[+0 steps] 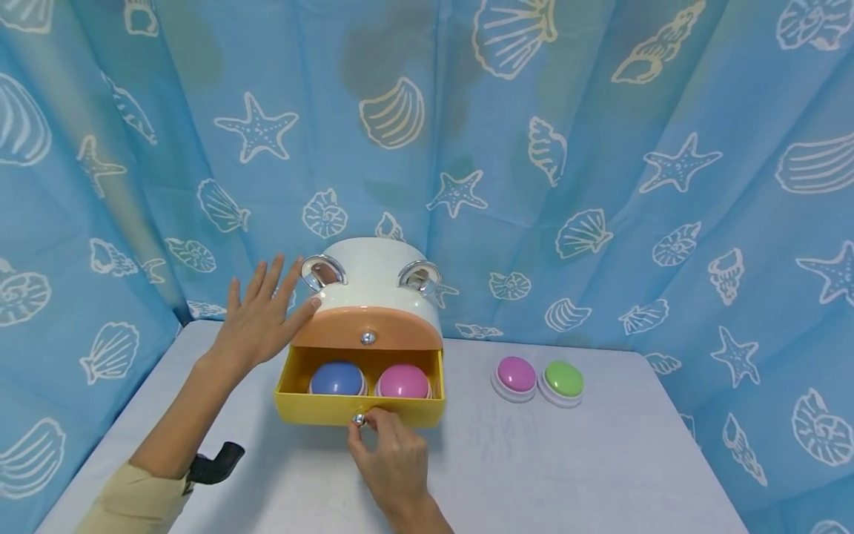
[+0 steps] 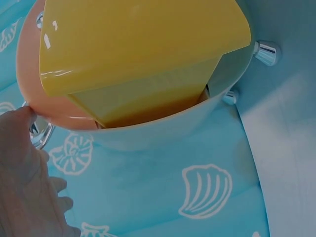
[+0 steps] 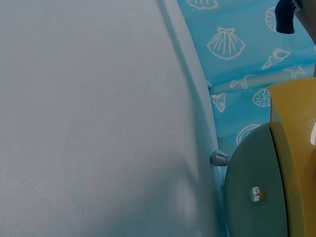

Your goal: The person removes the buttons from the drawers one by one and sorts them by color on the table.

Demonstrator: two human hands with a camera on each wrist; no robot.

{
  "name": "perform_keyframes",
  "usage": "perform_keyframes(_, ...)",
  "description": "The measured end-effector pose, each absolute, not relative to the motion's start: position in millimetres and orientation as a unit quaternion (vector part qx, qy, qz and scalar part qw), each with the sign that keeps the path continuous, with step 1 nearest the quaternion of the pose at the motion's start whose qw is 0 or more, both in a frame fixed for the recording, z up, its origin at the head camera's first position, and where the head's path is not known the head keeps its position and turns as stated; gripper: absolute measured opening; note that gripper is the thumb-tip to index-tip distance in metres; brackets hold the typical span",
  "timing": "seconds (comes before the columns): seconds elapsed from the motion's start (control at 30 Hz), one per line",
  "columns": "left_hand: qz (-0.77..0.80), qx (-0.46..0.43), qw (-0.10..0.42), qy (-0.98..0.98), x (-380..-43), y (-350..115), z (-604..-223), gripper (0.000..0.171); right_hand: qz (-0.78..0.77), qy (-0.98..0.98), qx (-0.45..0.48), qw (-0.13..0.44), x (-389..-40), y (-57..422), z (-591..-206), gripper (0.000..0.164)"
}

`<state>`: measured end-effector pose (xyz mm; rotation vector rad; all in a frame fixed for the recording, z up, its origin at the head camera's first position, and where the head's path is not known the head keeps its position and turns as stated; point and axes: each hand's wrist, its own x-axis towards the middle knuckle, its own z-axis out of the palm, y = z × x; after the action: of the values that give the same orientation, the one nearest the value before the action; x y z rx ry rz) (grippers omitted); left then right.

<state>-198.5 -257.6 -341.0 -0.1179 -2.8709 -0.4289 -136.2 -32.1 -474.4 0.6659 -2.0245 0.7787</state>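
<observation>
A white rounded cabinet (image 1: 373,271) with an orange upper panel (image 1: 333,326) and two silver ring handles stands at the back of the table. Its yellow drawer (image 1: 313,409) is pulled out and holds a blue push light (image 1: 336,378) and a pink push light (image 1: 404,382), both domed with pale rims. My right hand (image 1: 396,456) pinches the drawer's silver knob (image 1: 359,420) between thumb and fingers. With fingers spread straight, my left hand (image 1: 260,322) has its thumb tip at the cabinet's left side, as the left wrist view shows for the same hand (image 2: 24,173).
To the right of the cabinet, a purple domed light (image 1: 517,374) and a green one (image 1: 564,379) sit side by side on the white tablecloth (image 1: 567,460). A green lower front (image 3: 252,173) shows under the drawer. Behind hangs a blue shell-patterned curtain (image 1: 467,245).
</observation>
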Motion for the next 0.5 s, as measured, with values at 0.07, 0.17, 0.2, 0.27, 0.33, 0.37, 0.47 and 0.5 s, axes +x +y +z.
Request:
perform_keyframes(0.07,-0.146,-0.040,0.117,-0.981,-198.4,-257.1,-340.0,0.082,0.308,-0.807,0.266,0.428,-136.9,-31.9,-474.7,0.028)
perform_keyframes(0.17,-0.146,-0.039,0.117,-0.982,-197.7,-257.1,-338.9,0.081,0.307,-0.806,0.269,0.428,-137.9,-31.9,-475.1,0.028)
perform_keyframes(0.2,-0.146,-0.038,0.117,-0.982,-197.2,-257.2,-338.6,0.081,0.308,-0.806,0.270,0.426,-138.2,-31.9,-475.2,0.028)
perform_keyframes(0.27,-0.146,-0.037,0.117,-0.982,-196.8,-257.4,-338.6,0.081,0.309,-0.804,0.274,0.428,-138.9,-32.1,-475.3,0.028)
perform_keyframes(0.33,-0.145,-0.037,0.118,-0.982,-196.7,-257.3,-338.8,0.081,0.309,-0.803,0.276,0.428,-139.6,-32.4,-475.8,0.027)
perform_keyframes(0.37,-0.144,-0.036,0.117,-0.982,-197.0,-257.3,-339.3,0.081,0.309,-0.802,0.278,0.429,-139.9,-32.4,-475.8,0.025)
perform_keyframes(0.47,-0.143,-0.036,0.116,-0.982,-198.1,-257.1,-340.7,0.081,0.305,-0.798,0.281,0.437,-140.5,-32.3,-476.8,0.023)
perform_keyframes(0.5,-0.142,-0.037,0.116,-0.982,-198.4,-257.0,-341.0,0.081,0.303,-0.796,0.282,0.441,-140.6,-32.0,-477.1,0.023)
